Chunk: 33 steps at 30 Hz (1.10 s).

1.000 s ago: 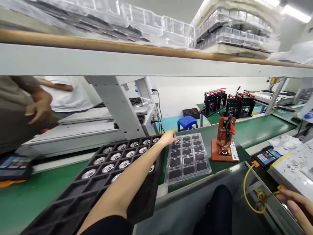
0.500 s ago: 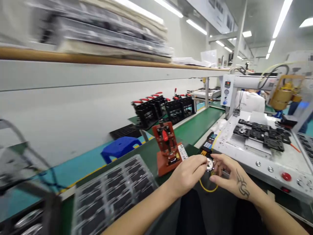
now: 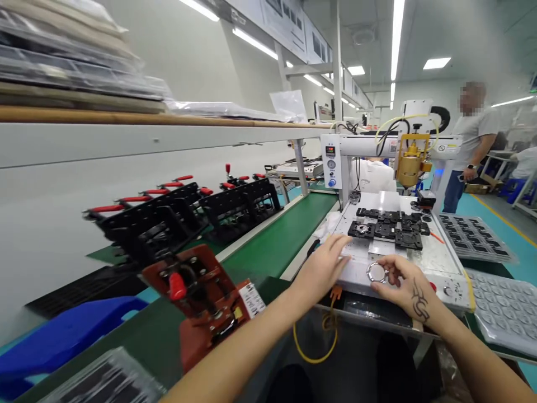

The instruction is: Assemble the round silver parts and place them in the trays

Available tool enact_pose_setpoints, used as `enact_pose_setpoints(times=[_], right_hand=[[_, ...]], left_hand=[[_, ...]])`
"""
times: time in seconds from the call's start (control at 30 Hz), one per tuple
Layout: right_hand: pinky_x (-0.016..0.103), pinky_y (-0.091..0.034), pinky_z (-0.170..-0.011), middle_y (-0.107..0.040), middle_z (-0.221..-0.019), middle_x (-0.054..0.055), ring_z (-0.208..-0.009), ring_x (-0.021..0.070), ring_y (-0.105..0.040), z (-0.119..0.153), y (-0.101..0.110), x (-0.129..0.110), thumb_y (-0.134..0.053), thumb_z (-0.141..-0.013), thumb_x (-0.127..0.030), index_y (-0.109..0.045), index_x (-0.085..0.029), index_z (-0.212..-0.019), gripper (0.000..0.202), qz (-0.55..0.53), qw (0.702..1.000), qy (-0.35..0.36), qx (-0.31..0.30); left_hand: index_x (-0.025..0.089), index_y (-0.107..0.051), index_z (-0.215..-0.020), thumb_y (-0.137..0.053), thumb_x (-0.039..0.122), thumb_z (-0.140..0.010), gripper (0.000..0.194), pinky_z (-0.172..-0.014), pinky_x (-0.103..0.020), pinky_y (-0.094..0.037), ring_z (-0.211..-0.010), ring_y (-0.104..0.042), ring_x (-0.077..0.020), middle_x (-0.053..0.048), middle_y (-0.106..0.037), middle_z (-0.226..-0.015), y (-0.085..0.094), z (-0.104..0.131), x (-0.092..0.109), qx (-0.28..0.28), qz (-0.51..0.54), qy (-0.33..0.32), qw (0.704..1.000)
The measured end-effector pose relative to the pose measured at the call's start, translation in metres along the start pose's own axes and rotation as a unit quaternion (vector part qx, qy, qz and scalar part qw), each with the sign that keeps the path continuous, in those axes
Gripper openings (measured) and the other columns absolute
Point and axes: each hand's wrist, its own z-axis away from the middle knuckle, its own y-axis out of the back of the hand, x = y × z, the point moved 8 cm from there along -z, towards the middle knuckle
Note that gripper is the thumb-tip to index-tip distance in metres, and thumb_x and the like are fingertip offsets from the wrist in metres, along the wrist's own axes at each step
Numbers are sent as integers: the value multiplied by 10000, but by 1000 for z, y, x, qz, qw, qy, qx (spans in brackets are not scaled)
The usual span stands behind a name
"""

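Observation:
A round silver watch case is pinched between the thumb and fingers of my right hand, in front of the white bench machine. My left hand reaches out to its left, fingers stretched and thumb apart, with nothing visible in it. It is over the machine's front left edge and apart from the watch case. Beyond both hands, black fixture blocks sit on the machine's bed, one of them bearing a round metal part.
A red-brown clamp fixture stands at the left, beside a blue stool. Black clamps with red handles line the green conveyor. Trays of parts lie at right. A yellow cable hangs below. A person stands at back right.
The view has swung right towards the machine. My left hand has come away from the watch case, which stays in my right hand. Both hands are now at the machine's front edge.

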Motion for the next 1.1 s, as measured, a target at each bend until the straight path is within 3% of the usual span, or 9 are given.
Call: enact_pose_setpoints(times=[0.1, 0.2, 0.37, 0.47, 0.57, 0.77, 0.87, 0.97, 1.1], right_hand=[[304, -508, -659, -616, -783, -14, -675, 170, -573, 5, 40, 3, -815, -843, -401, -703, -202, -1134, 370, 40, 998, -13, 50], [311, -521, -661, -626, -761, -15, -664, 178, -583, 22, 67, 3, -811, -855, -443, -706, -220, -1161, 393, 62, 995, -33, 72], [319, -518, -674, -627, -749, -20, -671, 186, -599, 52, 95, 11, -781, -885, -487, -703, -240, -1201, 408, 82, 990, -73, 93], [321, -507, -673, -615, -733, -26, -663, 186, -593, 44, 102, 17, -781, -876, -516, -698, -228, -1179, 426, 77, 989, -74, 103], [319, -497, -675, -595, -741, -28, -686, 191, -594, 14, 96, 23, -755, -899, -541, -667, -210, -1179, 443, 80, 991, -56, 91], [302, -496, -705, -643, -869, 19, -779, 200, -614, -85, 52, 38, -691, -930, -501, -657, -187, -1111, 364, 157, 987, -15, 32], [301, -501, -813, -694, -988, 52, -924, 223, -649, -136, 23, 47, -817, -819, -386, -710, -181, -1024, 309, 192, 981, -7, -19], [298, -505, -811, -724, -938, 45, -910, 235, -676, -172, 1, 59, -888, -763, -353, -749, -167, -940, 292, 225, 971, -24, -81], [331, -566, -782, -727, -893, 15, -804, 188, -693, -188, -16, 73, -819, -915, -428, -739, -149, -983, 299, 261, 949, -51, -168]], left_hand=[[192, -615, -1395, -604, 239, -1015, 383, -1206, -504, -456, -1395, -582, -325, -166, -629, -1444, -35, -55, -54, -101, 43, 110, 988], [173, -685, -1333, -763, 331, -893, 474, -1179, -470, -475, -1364, -616, -349, -167, -673, -1432, -63, -99, -88, -178, 68, 132, 973], [223, -811, -1030, -886, 458, -693, 418, -954, -357, -574, -1127, -741, -325, -77, -805, -1196, -90, -128, -114, -265, 97, 143, 949], [226, -803, -885, -918, 446, -588, 387, -868, -341, -572, -1003, -753, -316, -46, -814, -1039, -92, -133, -115, -268, 104, 148, 946], [216, -775, -859, -896, 389, -570, 359, -868, -365, -571, -956, -741, -317, -42, -793, -963, -82, -137, -108, -235, 113, 147, 954], [201, -687, -1127, -733, 433, -818, 389, -1038, -411, -538, -1175, -681, -282, -99, -741, -1245, -29, -125, -74, -100, 155, 129, 974], [209, -651, -1137, -729, 379, -847, 345, -980, -380, -570, -1061, -704, -230, -76, -753, -1167, -3, -107, -48, -62, 182, 111, 975], [217, -646, -1111, -725, 333, -850, 296, -904, -363, -594, -939, -704, -200, -47, -755, -1058, 23, -81, -28, -26, 204, 103, 973], [224, -652, -1127, -720, 321, -850, 302, -845, -356, -603, -897, -693, -193, -41, -747, -1041, 52, -36, -22, -4, 185, 126, 975]])
